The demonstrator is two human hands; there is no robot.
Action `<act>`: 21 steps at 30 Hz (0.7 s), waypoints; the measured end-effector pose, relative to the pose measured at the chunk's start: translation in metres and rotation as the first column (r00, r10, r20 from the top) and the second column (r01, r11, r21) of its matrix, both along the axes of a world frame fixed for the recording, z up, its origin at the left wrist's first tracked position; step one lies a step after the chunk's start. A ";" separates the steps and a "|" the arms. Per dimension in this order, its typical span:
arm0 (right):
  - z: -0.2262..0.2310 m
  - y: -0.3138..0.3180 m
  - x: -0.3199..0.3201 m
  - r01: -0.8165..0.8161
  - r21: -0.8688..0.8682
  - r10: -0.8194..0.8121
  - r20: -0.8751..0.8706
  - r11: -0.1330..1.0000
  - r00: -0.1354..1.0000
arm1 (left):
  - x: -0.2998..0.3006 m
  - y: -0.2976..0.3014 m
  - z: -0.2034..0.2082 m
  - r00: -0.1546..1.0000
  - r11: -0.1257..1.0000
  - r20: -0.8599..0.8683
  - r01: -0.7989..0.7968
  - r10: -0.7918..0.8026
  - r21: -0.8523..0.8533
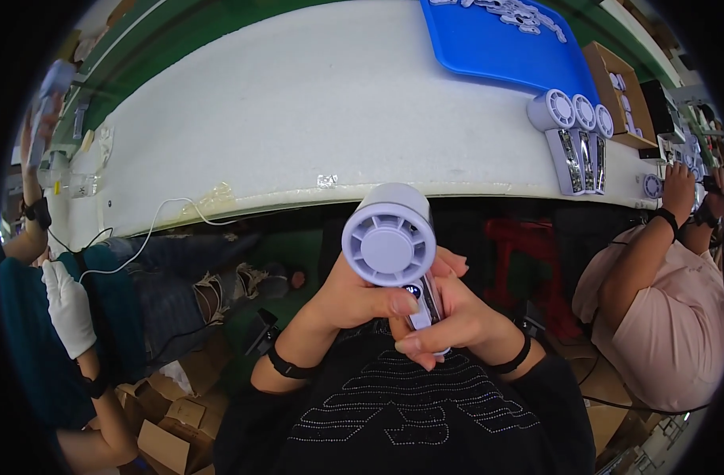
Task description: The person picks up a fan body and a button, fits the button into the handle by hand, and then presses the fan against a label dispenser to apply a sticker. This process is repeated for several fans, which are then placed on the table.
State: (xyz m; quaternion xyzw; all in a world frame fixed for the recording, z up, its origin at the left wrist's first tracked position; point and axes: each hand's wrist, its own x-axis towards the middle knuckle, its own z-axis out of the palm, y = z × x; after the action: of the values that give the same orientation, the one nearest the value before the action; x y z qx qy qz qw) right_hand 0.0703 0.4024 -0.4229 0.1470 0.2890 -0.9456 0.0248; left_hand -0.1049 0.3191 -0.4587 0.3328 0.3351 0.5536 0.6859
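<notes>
A pale lavender handheld fan (389,247) is in front of my chest, its round head up and its ribbed grille facing me. My left hand (350,299) is closed around the neck below the head, with the thumb beside a small dark round window on the handle. Lower down, my right hand (461,315) grips the handle from the right, its thumb across the front. A dark, shiny strip shows along the handle between my hands. The fingers behind the handle are largely hidden.
A white table (283,111) lies ahead. At its right stand three similar fans (552,111) with exposed inner parts, near a blue tray (497,75) of small pale pieces and a cardboard box (643,141). Co-workers sit on both sides; a white cable (152,229) hangs at left.
</notes>
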 end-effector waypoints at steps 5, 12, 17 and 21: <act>-0.001 -0.001 -0.001 -0.095 0.038 0.097 -0.045 0.995 0.994 | 0.006 -0.006 0.003 0.999 1.000 0.032 -0.008 0.007 0.020; 0.009 -0.014 -0.016 0.037 -0.029 -0.035 0.088 0.999 0.996 | -0.004 -0.016 -0.003 0.971 0.949 -0.037 -0.238 0.236 -0.209; 0.016 -0.015 -0.027 0.230 0.653 -0.342 0.047 0.722 0.939 | -0.017 -0.015 -0.011 0.942 0.930 -0.044 -0.320 0.333 0.182; 0.012 -0.008 -0.029 0.304 0.831 -0.373 -0.127 0.466 0.919 | -0.002 -0.010 0.027 0.952 0.958 0.112 -0.283 0.285 -0.033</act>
State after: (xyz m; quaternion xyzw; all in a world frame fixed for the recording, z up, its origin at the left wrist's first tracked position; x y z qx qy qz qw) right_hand 0.0415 0.3942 -0.4106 0.2291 0.6688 -0.6703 -0.2256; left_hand -0.1070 0.3095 -0.4312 0.2425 0.3438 0.6621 0.6202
